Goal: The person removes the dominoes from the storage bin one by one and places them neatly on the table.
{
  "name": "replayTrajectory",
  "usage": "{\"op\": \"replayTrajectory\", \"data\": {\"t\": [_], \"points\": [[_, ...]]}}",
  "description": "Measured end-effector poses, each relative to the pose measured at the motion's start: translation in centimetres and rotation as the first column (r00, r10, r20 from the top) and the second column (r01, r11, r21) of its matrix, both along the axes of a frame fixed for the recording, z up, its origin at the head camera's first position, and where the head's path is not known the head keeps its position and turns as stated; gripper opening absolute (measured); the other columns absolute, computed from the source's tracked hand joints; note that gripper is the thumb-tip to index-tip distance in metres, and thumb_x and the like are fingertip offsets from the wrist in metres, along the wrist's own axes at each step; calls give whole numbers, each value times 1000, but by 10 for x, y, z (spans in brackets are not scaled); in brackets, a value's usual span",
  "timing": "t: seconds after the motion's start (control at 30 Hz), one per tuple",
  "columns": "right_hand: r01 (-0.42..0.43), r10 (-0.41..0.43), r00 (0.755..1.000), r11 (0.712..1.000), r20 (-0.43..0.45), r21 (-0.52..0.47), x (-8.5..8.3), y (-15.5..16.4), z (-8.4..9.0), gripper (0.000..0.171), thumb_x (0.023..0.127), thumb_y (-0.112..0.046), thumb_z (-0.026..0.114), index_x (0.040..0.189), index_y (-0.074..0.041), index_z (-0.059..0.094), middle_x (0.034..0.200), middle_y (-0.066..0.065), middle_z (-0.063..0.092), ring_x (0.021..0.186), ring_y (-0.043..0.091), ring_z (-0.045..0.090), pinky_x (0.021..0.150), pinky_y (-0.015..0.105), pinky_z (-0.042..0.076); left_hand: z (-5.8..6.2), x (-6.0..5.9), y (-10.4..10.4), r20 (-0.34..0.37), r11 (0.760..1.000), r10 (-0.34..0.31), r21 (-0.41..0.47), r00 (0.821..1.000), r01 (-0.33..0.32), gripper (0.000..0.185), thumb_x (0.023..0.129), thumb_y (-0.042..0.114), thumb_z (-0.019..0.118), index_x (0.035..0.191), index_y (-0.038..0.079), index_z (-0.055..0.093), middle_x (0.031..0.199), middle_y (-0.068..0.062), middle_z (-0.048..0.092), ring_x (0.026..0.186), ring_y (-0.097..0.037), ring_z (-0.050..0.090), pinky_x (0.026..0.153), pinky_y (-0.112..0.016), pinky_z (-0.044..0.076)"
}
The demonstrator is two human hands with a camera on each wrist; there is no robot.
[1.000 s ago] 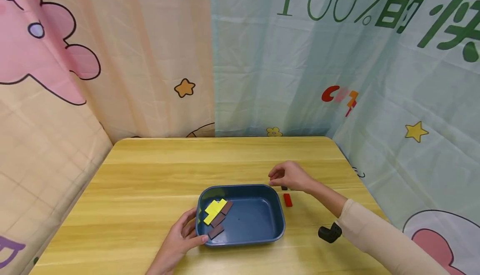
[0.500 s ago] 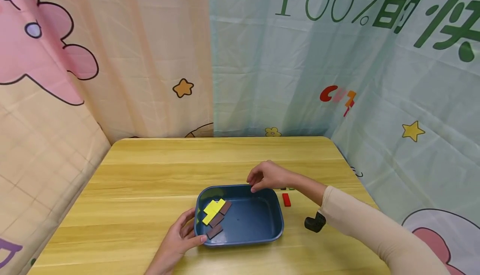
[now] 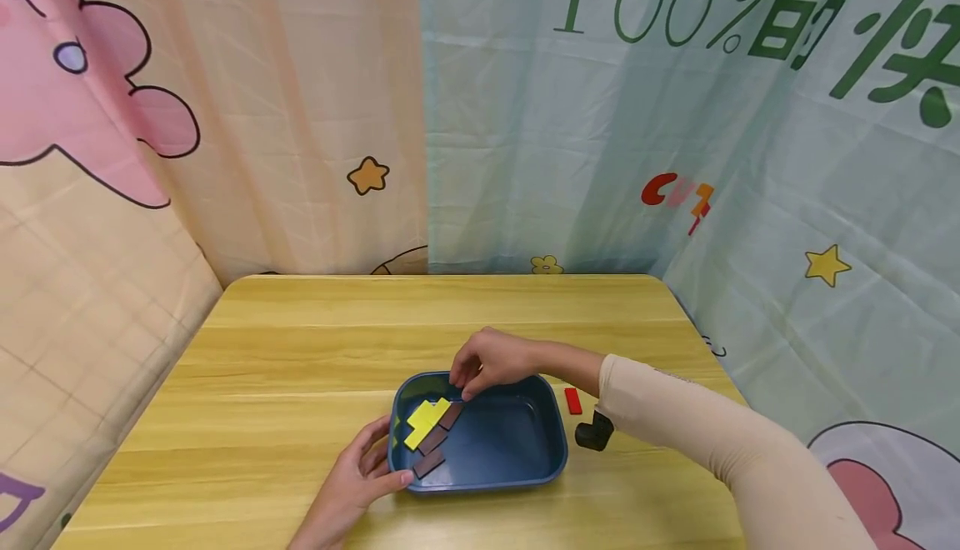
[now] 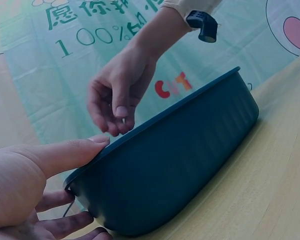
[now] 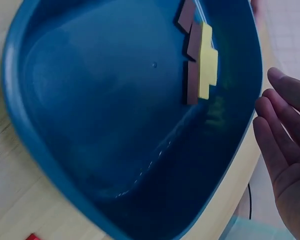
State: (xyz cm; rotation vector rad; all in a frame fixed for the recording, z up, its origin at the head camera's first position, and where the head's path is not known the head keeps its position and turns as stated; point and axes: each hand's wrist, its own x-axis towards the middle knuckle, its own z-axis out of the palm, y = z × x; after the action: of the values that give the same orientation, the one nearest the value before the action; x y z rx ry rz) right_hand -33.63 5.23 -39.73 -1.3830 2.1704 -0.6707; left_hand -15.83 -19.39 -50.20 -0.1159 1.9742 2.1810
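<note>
A blue plastic box [image 3: 517, 479] stands on the table, with yellow blocks [image 3: 425, 423] and brown rectangular blocks [image 3: 430, 462] lying flat in its left part. My left hand [image 3: 360, 471] grips the box's left front corner, thumb on the rim and fingers against the outside wall [image 4: 160, 170]. My right hand [image 3: 495, 361] hangs over the back rim, above the blocks. In the right wrist view its fingers [image 5: 275, 145] are loosely bent, and nothing shows between them and the thumb. A red block [image 3: 573, 401] lies on the table right of the box.
The wooden table [image 3: 300, 325] reaches back to printed curtains [image 3: 510, 158] behind and at the sides. A black wrist camera [image 3: 595, 431] hangs at the right sleeve. The right forearm covers part of the table behind the red block.
My right hand has moved left from beside the box's back right corner to over its back rim. The small dark piece seen earlier near that corner is now hidden. My left hand stays in place.
</note>
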Motion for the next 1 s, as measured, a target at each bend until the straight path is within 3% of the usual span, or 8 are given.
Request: {"op": "replayTrajectory", "data": {"t": [0.2, 0.6, 0.87, 1.0], "points": [[-104, 104, 995, 995, 8, 1, 3, -24, -6, 25, 90, -6, 82, 112, 3, 76, 100, 3, 76, 86, -3, 68, 81, 16, 56, 0, -1, -1, -3, 999, -8, 32, 1000, 8, 84, 87, 3, 83, 156, 0, 35, 156, -27, 40, 138, -41, 46, 100, -36, 54], [-233, 224, 971, 963, 78, 137, 15, -61, -36, 23, 88, -7, 84, 110, -3, 79, 94, -7, 75, 84, -6, 66, 78, 13, 55, 1, -2, -2, -12, 997, -32, 70, 999, 33, 83, 89, 1, 80, 157, -1, 32, 158, -28, 35, 140, -43, 43, 99, -34, 54], [-315, 314, 949, 933, 39, 176, 20, -78, -51, 26, 84, -12, 88, 108, -7, 80, 92, -10, 74, 80, -10, 64, 76, 10, 53, 0, -3, -4, -4, 995, -51, 87, 999, 51, 84, 91, 4, 79, 159, 1, 29, 160, -28, 31, 139, -41, 45, 98, -35, 55], [-375, 388, 921, 901, -20, 217, 24, -84, -60, 27, 82, -16, 91, 106, -10, 80, 90, -14, 71, 80, -10, 63, 75, 7, 51, 0, -2, -4, 8, 994, -62, 91, 998, 61, 85, 92, 5, 78, 159, 1, 27, 162, -27, 29, 140, -40, 45, 98, -36, 55]]}}
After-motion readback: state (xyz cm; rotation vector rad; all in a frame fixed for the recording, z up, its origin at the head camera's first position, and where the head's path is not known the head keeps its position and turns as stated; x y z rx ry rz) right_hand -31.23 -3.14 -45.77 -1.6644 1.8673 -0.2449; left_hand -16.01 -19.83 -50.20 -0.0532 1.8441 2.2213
